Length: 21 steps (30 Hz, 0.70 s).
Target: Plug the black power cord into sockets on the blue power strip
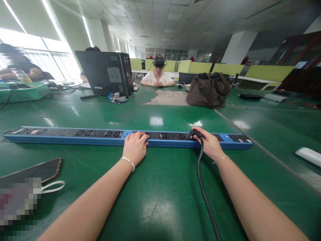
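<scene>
A long blue power strip (75, 141) with black sockets lies across the green table. My left hand (135, 146) rests on its middle, fingers bent over the far side and wrapped round the strip. Farther right, my right hand (208, 142) grips a black plug (195, 134) at the strip's socket face. From the plug a thick black cable (202, 187) runs down toward the near edge of the view. Whether the plug's pins sit in a socket is hidden.
On the green table (160, 174) lie a phone (47, 169) at left and a white object (309, 156) at right. Farther back are a black computer case (107, 73), gloves (117, 98), a brown bag (208, 90), a green basket (25, 92) and seated people.
</scene>
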Motion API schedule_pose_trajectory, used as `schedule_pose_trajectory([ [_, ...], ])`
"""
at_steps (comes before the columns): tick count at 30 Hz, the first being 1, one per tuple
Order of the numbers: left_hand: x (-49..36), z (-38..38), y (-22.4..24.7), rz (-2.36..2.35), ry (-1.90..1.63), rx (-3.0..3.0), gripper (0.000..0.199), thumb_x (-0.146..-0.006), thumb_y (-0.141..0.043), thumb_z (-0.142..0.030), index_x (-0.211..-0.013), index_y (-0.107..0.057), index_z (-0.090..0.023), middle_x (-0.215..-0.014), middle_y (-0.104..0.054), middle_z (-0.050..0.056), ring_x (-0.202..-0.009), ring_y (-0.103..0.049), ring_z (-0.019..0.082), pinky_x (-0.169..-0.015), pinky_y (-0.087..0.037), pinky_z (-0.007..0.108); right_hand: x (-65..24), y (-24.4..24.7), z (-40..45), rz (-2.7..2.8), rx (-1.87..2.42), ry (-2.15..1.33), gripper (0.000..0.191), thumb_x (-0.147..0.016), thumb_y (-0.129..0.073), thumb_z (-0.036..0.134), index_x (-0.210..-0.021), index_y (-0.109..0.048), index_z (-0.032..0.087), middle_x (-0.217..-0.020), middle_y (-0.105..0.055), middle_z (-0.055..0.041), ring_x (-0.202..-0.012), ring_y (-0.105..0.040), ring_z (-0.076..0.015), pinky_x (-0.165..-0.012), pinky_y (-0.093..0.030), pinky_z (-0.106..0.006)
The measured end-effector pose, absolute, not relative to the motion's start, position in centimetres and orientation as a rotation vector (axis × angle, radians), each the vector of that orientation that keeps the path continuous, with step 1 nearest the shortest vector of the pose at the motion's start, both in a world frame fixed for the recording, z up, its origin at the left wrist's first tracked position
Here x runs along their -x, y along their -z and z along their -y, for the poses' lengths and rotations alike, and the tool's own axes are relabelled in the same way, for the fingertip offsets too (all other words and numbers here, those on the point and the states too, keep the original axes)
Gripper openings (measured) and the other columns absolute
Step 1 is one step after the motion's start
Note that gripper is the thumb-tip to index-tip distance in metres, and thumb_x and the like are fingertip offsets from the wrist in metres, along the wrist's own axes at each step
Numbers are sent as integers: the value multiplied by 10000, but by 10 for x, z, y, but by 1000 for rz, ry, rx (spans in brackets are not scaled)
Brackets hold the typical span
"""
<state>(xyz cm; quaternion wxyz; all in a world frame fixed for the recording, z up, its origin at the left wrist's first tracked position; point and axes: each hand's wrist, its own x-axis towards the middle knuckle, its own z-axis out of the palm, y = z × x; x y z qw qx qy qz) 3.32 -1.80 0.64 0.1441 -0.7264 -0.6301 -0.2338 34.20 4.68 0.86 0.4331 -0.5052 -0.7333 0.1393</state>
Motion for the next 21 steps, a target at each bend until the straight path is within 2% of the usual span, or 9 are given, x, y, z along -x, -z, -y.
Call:
schedule_pose_trajectory([
  [10,-33,18,-8,1831,667,2095,229,-827,-512,-234,-1025,-625,-255,-1105,-624,38,-1055,-534,223,-943,-364,398,-340,-16,-46,2033,1266,-193,367,-813,-486,195,-1142,-639,251,-1091,-676,-36,-1037,-606,-201,-944,-464,-370],
  [18,-32,19,-9,1837,675,2109,238,-832,-499,-239,-1035,-623,-261,-1111,-625,42,-1064,-534,225,-948,-368,400,-336,-11,-41,2039,1305,-83,329,-832,-499,284,-1129,-638,252,-1049,-695,-40,-930,-647,-212,-841,-498,-362],
  [21,-33,19,-10,1847,667,2109,238,-831,-502,-241,-1034,-624,-263,-1113,-624,41,-1061,-536,226,-944,-373,400,-335,-9,-38,2075,1310,28,328,-837,-506,332,-1136,-621,259,-1069,-689,-46,-943,-642,-224,-899,-454,-416],
])
